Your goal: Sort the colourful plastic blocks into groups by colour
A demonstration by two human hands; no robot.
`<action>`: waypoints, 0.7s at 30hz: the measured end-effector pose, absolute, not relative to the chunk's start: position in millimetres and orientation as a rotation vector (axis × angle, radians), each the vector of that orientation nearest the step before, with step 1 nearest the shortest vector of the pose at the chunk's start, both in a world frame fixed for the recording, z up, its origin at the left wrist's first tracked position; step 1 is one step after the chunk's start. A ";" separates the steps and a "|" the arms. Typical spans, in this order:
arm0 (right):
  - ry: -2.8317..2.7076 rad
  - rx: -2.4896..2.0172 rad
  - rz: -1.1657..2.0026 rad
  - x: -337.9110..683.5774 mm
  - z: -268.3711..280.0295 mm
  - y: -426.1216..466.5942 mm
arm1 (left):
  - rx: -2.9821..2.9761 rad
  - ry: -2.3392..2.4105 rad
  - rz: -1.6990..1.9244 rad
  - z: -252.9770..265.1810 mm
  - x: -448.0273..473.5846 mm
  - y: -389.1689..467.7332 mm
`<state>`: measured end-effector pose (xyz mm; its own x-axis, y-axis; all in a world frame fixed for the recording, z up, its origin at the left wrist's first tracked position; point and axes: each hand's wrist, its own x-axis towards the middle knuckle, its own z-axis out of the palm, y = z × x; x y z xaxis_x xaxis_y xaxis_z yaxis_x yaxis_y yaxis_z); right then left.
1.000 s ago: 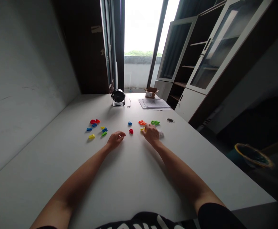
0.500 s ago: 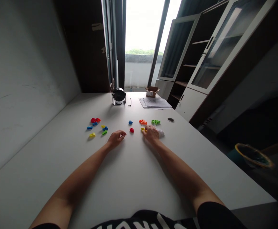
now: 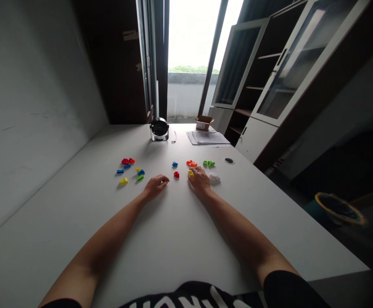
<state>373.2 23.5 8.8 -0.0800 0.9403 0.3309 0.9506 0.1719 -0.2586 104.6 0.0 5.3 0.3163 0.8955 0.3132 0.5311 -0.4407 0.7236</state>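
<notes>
My right hand (image 3: 200,181) is bent over a yellow plastic piece (image 3: 190,173), with thumb and fingers on either side of it; the hand partly hides it. My left hand (image 3: 156,185) rests on the table, fingers loosely curved and apart, holding nothing. Between the hands sits a small red piece (image 3: 176,175), with a blue piece (image 3: 175,164) behind it. Beyond my right hand lie orange pieces (image 3: 192,163) and green pieces (image 3: 209,163). A cluster of clear pieces (image 3: 214,179) is just right of that hand.
Left of my left hand are scattered red pieces (image 3: 127,161), a yellow piece (image 3: 124,181), a green piece (image 3: 140,177) and several blue ones. Farther back stand a round black device (image 3: 159,128), papers (image 3: 208,138) and an open cardboard box (image 3: 204,123). A cable hole (image 3: 229,161) is at right.
My right hand has shifted slightly left, away from the clear pieces, which now show more fully. My left hand has stayed in place.
</notes>
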 end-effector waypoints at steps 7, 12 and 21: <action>-2.149 -1.726 -0.034 375.0 7.1 26.8 | 2.102 1.275 0.972 3.6 105.2 0.7; -2.160 -1.735 -0.024 378.2 7.6 28.6 | 2.114 1.297 0.981 3.0 104.1 1.6; -2.145 -1.727 0.006 378.8 8.3 29.3 | 2.134 1.349 0.991 3.0 99.8 3.7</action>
